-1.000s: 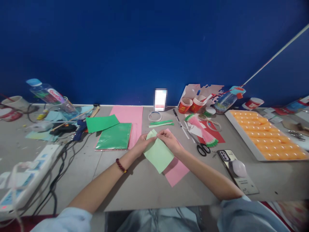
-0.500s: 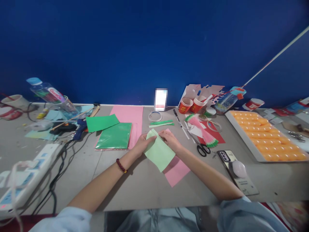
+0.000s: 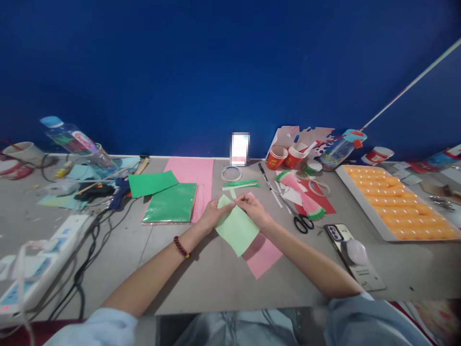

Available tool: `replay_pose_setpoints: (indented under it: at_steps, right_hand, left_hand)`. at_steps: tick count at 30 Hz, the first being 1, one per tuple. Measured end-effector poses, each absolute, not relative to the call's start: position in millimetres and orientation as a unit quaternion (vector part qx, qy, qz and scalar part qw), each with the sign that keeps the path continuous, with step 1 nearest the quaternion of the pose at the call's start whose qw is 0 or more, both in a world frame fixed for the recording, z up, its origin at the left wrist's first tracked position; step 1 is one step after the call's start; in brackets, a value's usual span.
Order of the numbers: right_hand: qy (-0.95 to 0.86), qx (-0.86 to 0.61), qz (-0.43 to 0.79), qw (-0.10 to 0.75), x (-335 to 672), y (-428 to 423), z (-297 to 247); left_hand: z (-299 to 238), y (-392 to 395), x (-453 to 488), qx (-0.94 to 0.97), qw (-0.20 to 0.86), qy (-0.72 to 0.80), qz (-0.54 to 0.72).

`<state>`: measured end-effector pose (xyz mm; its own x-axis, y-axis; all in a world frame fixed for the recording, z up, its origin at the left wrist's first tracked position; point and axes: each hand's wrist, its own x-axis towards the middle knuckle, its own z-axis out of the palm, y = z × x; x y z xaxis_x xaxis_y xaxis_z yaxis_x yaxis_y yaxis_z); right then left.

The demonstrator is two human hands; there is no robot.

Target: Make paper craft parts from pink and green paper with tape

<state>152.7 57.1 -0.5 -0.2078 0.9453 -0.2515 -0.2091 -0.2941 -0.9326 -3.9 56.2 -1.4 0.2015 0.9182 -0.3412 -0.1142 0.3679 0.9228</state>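
Observation:
Both of my hands pinch the far edge of a light green paper sheet at the middle of the grey table. My left hand grips its far left corner, fingers closed on it. My right hand pinches the top edge beside it. The green sheet is tilted and lies partly over a pink sheet. Thin green paper strips lie just beyond my fingers.
Green sheets in plastic on pink paper lie to the left. Scissors, a phone, red paper cups and a tray of orange balls are at the right. A power strip, cables and bottle at left.
My fingers have shifted slightly along the far edge of the green sheet, and the sheet has turned a little. Nothing else has moved.

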Motion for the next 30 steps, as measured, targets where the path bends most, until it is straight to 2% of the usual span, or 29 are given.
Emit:
replay_pose_setpoints:
  at_steps: [10,19,30]
  right_hand:
    - [-0.375,-0.435,0.714,0.4,156.3,62.3,4.7]
    - [-0.403,-0.465,0.698,0.366,161.9,65.8,8.1]
    - [-0.415,-0.482,0.636,0.437,156.4,61.5,9.2]
  left_hand:
    - [-0.3,56.1,-3.9,0.381,0.679,0.489,0.394]
    - [3.4,56.4,-4.1,0.398,0.667,0.508,0.372]
    - [0.8,56.6,-4.0,0.406,0.642,0.531,0.376]
